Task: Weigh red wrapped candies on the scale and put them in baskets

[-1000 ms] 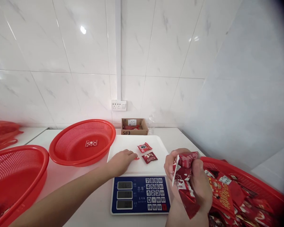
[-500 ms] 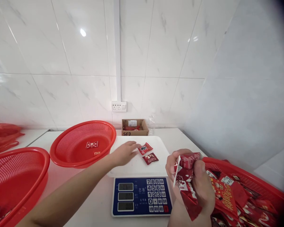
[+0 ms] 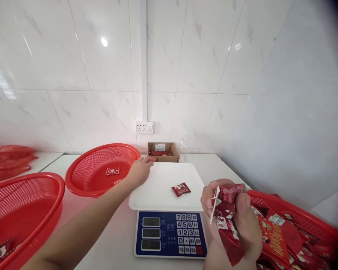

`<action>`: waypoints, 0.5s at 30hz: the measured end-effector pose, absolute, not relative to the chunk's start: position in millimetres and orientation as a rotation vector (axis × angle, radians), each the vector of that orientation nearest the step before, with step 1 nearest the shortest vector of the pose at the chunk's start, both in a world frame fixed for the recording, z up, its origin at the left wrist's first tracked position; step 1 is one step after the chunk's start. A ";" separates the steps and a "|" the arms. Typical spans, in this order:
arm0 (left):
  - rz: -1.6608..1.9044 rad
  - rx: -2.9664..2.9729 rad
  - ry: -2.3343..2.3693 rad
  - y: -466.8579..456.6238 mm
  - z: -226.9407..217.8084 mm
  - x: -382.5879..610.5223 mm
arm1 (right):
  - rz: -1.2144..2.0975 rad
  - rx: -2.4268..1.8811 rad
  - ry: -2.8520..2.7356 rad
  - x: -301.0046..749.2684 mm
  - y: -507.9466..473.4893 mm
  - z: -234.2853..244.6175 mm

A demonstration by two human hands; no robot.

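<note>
My left hand (image 3: 140, 171) is closed on a small red snack packet (image 3: 153, 159), mostly hidden by the fingers, over the far left edge of the white scale pan (image 3: 160, 187). One dark red wrapped snack (image 3: 181, 189) lies on the pan. At the right, my right hand (image 3: 249, 221) grips several red snack packets (image 3: 227, 217) bunched together. Below the pan sits the scale's blue keypad panel (image 3: 170, 234). Beside my left hand stands a red mesh basket (image 3: 84, 168) holding two packets, one of them a red dotted packet (image 3: 112, 171).
Another red basket (image 3: 49, 183) with a few packets stands at the near left. A basket (image 3: 307, 210) heaped with red packets is at the right. A cardboard box (image 3: 171, 158), a clear plastic bottle (image 3: 183, 148) and red plastic bags (image 3: 11, 161) are near the wall.
My left hand has picked up the upper red packet from the pan and moved left with it, toward the back basket. My right hand still holds its bunch.
</note>
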State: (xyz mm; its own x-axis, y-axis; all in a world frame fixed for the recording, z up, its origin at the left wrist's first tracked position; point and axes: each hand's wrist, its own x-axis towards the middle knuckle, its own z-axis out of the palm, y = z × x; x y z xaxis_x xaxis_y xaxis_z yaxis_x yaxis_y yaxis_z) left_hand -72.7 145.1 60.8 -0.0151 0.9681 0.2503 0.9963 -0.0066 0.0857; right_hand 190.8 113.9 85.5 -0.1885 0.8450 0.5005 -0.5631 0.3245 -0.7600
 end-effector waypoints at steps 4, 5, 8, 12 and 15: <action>-0.410 -1.990 -2.185 134.2 68.9 -89.0 | 1.363 -0.258 -1.217 192.8 116.9 85.7; -0.411 -2.039 -2.168 132.8 67.7 -83.4 | 1.365 -0.254 -1.210 192.5 116.6 85.8; -0.395 -2.306 -2.036 131.2 55.9 -47.6 | 1.347 -0.269 -1.202 189.5 113.9 87.2; -0.373 -2.631 -1.772 136.9 33.7 7.5 | 1.270 -0.366 -1.171 184.3 110.0 90.3; -0.348 -2.736 -1.661 144.7 23.4 26.1 | 1.250 -0.399 -1.154 182.4 108.2 90.6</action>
